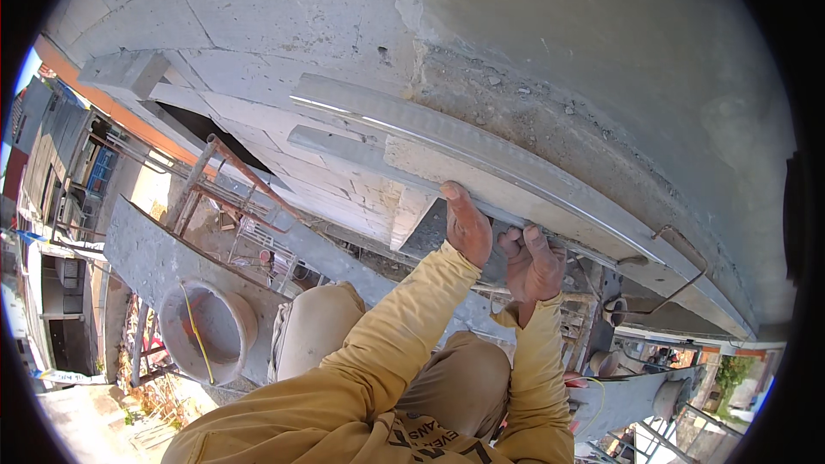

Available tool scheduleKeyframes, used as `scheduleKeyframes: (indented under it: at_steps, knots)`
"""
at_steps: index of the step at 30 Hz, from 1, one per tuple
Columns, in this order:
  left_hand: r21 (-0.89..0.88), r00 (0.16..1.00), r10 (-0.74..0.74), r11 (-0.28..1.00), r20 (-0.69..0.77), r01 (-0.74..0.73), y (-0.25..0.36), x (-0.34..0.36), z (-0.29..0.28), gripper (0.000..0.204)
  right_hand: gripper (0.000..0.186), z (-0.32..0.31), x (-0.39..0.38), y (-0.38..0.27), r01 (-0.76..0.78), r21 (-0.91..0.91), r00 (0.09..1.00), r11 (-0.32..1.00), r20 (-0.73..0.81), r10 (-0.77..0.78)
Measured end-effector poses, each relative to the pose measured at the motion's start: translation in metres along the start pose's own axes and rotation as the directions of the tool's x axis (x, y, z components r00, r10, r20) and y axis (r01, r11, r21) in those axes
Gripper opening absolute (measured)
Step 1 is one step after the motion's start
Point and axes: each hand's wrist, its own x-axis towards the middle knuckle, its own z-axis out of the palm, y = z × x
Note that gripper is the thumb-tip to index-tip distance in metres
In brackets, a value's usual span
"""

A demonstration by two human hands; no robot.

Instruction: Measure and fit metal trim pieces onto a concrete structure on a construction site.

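A long metal straightedge (481, 150) runs along the lower edge of the plastered wall, with a pale ledge face just below it. Under that ledge lies a second, narrower grey bar (344, 151). My left hand (468, 230) has its thumb up against this lower bar, its fingers hidden behind. Just to its right, my right hand (534, 268) is closed, fingers curled and thumb raised at the same bar's edge. Further right, a bent metal rod clamp (692, 285) hooks over the straightedge.
Fresh grey plaster (619, 43) covers the upper right wall; bare pale blocks (284, 17) show at left. A round mortar bucket (206, 331) with a yellow handle stands on a scaffold plank (155, 249) at lower left. Rusty scaffold pipes (245, 172) rise beside it. Ground lies far below.
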Motion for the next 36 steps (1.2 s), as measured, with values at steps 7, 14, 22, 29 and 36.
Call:
scheduleKeyframes:
  at_steps: [7,14,22,29,36]
  knots:
    - [0.041,0.999,-0.019,0.999,0.032,0.017,0.005,-0.001,0.0,0.098,0.026,-0.002,0.001,0.001,0.01,-0.077,1.0,0.997,0.008,-0.009]
    - [0.028,1.0,-0.007,1.0,0.023,0.006,0.0,0.0,-0.002,0.098,0.027,-0.006,0.001,0.005,0.048,-0.104,0.999,0.993,0.015,-0.047]
    - [0.075,0.977,0.178,0.979,0.116,-0.188,-0.051,0.013,-0.036,0.074,0.025,-0.003,0.001,0.007,0.05,-0.079,0.999,0.996,0.012,-0.05]
    - [0.176,0.787,0.056,0.963,0.614,-0.206,0.003,0.023,-0.051,0.033,0.02,-0.011,0.003,0.004,0.019,-0.038,0.999,0.999,0.037,-0.017]
    - [0.279,0.802,-0.054,0.949,0.595,-0.144,0.005,0.019,-0.052,0.024,0.024,-0.021,0.006,0.003,-0.059,-0.005,0.989,0.998,0.136,0.059]
